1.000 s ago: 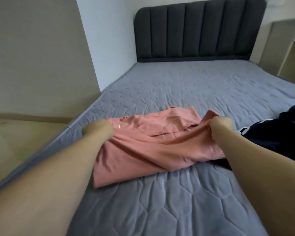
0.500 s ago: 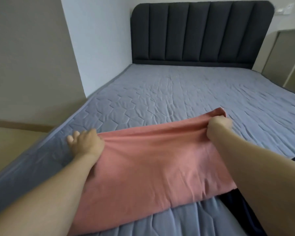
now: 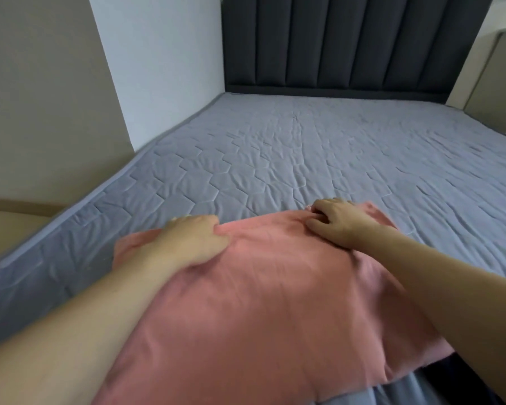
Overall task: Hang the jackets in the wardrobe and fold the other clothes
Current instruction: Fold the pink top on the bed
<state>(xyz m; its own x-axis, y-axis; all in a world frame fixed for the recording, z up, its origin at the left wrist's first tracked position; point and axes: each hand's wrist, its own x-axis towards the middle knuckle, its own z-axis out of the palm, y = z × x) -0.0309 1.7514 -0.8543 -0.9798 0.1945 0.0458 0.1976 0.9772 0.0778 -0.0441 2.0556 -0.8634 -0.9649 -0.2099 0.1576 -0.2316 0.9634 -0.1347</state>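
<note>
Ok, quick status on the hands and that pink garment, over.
Left hand pinching the pink garment at its far edge. Right hand gripping the far right corner. Garment spread on the bed. Nothing in the way.

Grey quilted mattress (image 3: 304,159); dark padded headboard (image 3: 348,42) at far end; white wall (image 3: 158,68) left.
</note>
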